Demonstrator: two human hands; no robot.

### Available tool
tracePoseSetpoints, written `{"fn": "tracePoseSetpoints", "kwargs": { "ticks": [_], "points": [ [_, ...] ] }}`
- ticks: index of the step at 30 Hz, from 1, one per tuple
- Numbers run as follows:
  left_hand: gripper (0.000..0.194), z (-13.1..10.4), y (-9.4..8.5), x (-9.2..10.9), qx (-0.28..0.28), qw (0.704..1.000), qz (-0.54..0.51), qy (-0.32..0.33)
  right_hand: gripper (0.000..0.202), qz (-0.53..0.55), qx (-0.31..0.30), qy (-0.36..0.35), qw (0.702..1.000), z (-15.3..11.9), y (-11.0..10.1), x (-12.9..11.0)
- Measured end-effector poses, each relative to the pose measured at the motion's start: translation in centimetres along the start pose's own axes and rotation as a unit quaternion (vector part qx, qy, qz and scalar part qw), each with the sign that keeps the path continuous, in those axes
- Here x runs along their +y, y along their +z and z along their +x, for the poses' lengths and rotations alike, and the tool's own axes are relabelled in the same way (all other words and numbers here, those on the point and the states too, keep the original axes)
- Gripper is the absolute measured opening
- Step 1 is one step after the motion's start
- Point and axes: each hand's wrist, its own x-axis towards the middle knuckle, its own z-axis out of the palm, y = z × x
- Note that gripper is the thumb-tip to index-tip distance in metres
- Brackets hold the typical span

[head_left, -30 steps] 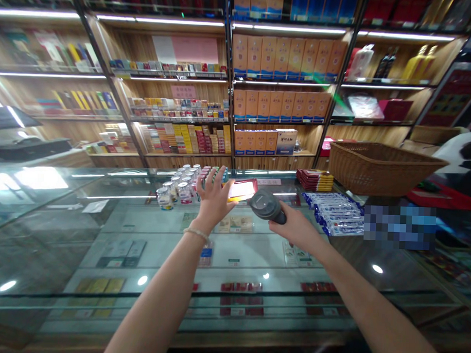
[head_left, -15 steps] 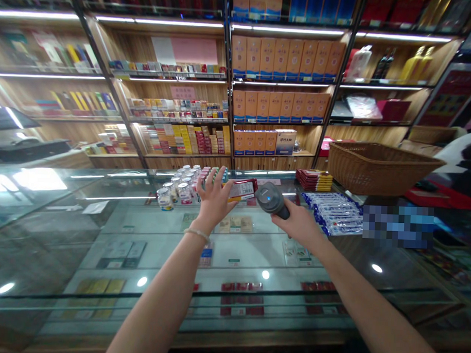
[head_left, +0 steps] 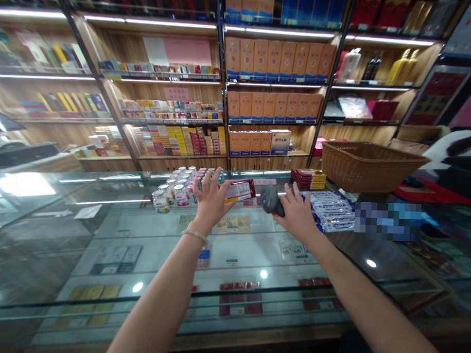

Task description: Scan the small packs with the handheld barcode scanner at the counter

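My left hand (head_left: 210, 202) grips the left end of a red and yellow packet (head_left: 240, 190) with a white label, its thumb along the packet and its other fingers spread upward. To the right of the packet, a dark handheld scanner (head_left: 271, 199) with a small blue light is low over the glass counter (head_left: 256, 249). My right hand (head_left: 298, 212) is beside the scanner's handle with its fingers spread and lifted; the thumb side still touches or nearly touches the handle. Whether the scanner rests fully on the glass is unclear.
Small white-capped bottles (head_left: 177, 187) stand behind my left hand. Blue-white packets (head_left: 332, 211) and stacked red-yellow packs (head_left: 308, 179) lie to the right, near a wicker basket (head_left: 371, 166). Shelves of orange boxes (head_left: 276, 59) line the wall behind.
My right hand has loosened from the scanner and its fingers have spread. The scanner's head has tipped lower. My left hand still has the packet. The view has shifted slightly.
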Motion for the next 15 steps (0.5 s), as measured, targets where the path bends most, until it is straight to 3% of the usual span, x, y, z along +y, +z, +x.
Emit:
{"fn": "tracePoseSetpoints", "kwargs": {
  "ticks": [7, 15],
  "points": [
    [0.057, 0.0, 0.1, 0.0, -0.003, 1.000, -0.001, 0.001, 0.052, -0.032, -0.052, -0.015, 0.998, -0.1, 1.1, 0.1],
    [0.056, 0.0, 0.2, 0.0, 0.004, 1.000, -0.006, 0.006, 0.056, -0.034, -0.065, -0.030, 0.997, -0.5, 2.0, 0.1]
  ]
}}
